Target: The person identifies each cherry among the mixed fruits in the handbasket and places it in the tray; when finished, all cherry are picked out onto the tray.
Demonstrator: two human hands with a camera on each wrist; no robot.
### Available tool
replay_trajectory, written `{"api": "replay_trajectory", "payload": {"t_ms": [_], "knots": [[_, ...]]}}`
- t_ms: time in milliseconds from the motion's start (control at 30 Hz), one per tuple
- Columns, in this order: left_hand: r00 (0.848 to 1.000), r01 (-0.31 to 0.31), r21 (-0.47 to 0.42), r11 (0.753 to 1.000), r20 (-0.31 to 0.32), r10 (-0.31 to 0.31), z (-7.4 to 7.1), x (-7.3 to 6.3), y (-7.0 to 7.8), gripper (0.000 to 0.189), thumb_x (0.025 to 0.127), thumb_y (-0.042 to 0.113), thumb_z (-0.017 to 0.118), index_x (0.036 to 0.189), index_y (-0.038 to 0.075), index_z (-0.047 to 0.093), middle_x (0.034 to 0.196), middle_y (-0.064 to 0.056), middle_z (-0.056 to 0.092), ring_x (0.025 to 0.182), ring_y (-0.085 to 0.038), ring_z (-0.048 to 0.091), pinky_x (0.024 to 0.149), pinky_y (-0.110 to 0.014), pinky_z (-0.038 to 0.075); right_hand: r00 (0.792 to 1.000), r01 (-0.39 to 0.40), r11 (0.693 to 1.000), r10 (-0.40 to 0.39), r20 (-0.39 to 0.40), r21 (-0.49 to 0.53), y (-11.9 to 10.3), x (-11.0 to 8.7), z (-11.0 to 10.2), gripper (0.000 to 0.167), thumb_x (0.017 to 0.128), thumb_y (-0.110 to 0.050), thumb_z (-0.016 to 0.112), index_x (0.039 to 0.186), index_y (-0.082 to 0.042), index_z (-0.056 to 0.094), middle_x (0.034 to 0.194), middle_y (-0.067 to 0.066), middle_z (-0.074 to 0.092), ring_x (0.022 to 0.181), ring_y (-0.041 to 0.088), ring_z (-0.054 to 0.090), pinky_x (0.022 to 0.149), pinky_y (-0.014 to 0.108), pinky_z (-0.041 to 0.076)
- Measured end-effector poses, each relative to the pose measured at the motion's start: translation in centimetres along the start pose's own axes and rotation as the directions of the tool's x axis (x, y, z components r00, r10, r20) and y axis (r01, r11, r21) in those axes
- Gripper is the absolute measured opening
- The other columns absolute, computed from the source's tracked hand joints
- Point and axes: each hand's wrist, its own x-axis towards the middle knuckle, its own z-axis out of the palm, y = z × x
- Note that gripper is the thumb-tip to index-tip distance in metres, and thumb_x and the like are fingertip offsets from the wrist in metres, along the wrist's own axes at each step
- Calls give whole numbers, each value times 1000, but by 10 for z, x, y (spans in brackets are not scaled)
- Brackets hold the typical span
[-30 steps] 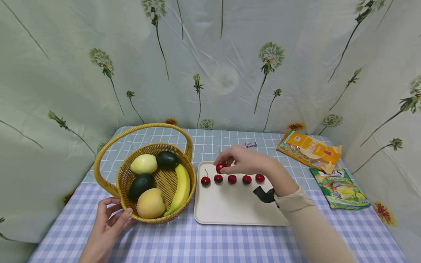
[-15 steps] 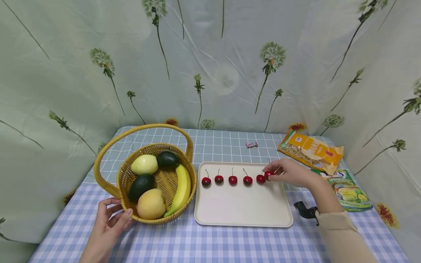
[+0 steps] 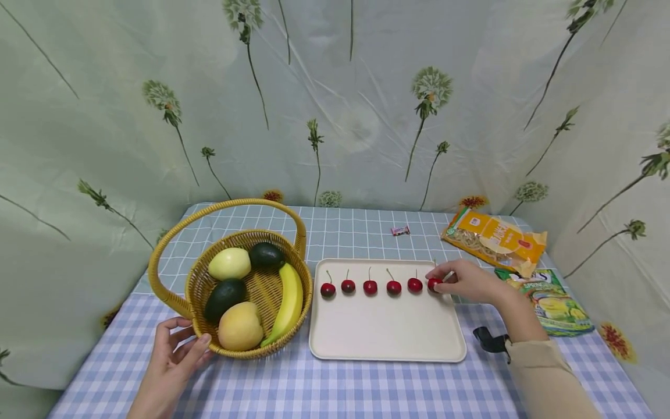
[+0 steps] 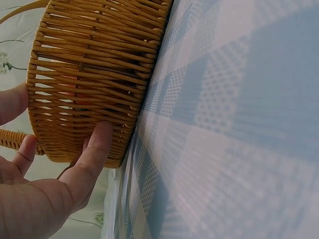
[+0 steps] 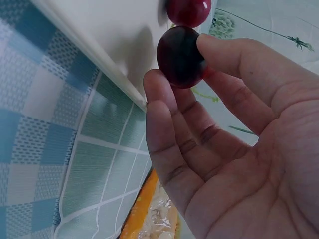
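My right hand [image 3: 467, 281] pinches a dark red cherry [image 5: 180, 57] between thumb and fingertips at the right end of a cream tray [image 3: 387, 331]. The right wrist view shows the cherry at the fingertips, close over the tray, with another cherry [image 5: 189, 11] beyond it. Several cherries with upright stems, such as one at the left end [image 3: 328, 290], form a row on the tray. My left hand [image 3: 175, 356] rests against the outside of a yellow wicker basket [image 4: 94, 64], its thumb at the rim and extended fingers touching the woven wall.
The basket holds a banana [image 3: 287, 302], a peach-like fruit [image 3: 241, 326], a pale yellow-green fruit [image 3: 230, 263] and two dark green fruits. An orange food packet [image 3: 494, 235] and a green packet [image 3: 555, 308] lie at the right. A small wrapped candy [image 3: 400, 231] lies behind the tray.
My right hand has carried the cherry from the tray's left-middle to the right end of the row and lowered it there. The left hand and basket have stayed put.
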Motion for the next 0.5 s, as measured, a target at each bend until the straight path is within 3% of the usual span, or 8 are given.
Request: {"api": "replay_trajectory", "payload": {"t_ms": [367,500], "knots": [[1000,21,11,1000,8,-21,0,0,2,43,110,10,62,134,20,28,142,-18,37,102,3,65,79,-22,64,1000,14,1000,-13,25,-23,-4,4,4,26,102,-17,74,125,-5,75,113,5,78,97,17,67,82,28,62],[1000,-17,70,997,-12,18,1,-3,3,42,110,9,62,134,16,28,147,-26,36,101,8,63,77,-21,64,1000,6,999,-5,23,-45,-6,3,4,27,102,-17,74,127,-6,75,116,5,78,99,18,68,86,35,64]]}}
